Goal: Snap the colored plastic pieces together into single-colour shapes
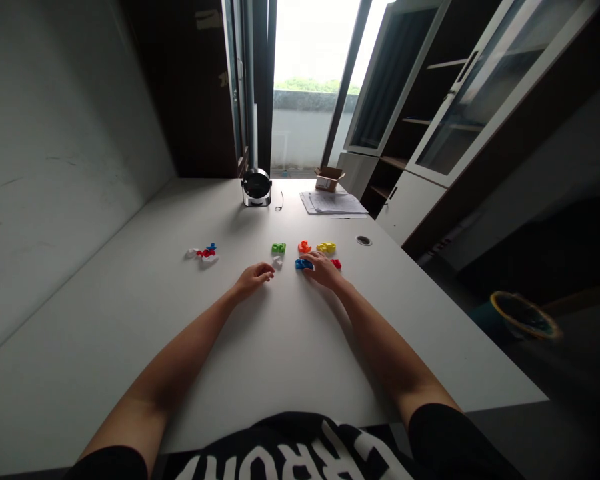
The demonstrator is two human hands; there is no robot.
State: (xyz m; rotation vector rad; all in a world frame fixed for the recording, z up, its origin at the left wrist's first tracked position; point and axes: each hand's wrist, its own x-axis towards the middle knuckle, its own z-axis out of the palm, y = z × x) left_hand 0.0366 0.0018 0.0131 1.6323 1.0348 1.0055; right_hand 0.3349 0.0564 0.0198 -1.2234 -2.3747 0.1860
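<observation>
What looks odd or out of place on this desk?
The red, white and blue plastic pieces lie bunched in one heap left of the left hand, while the green piece, orange piece and yellow piece sit apart.

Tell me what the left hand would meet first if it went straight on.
Most likely the small white piece just ahead of the left hand, though depth is hard to judge.

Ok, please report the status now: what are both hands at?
Left hand empty, fingertips near white toy piece. Right hand over blue toy piece. Green toy piece just beyond the white.
</observation>
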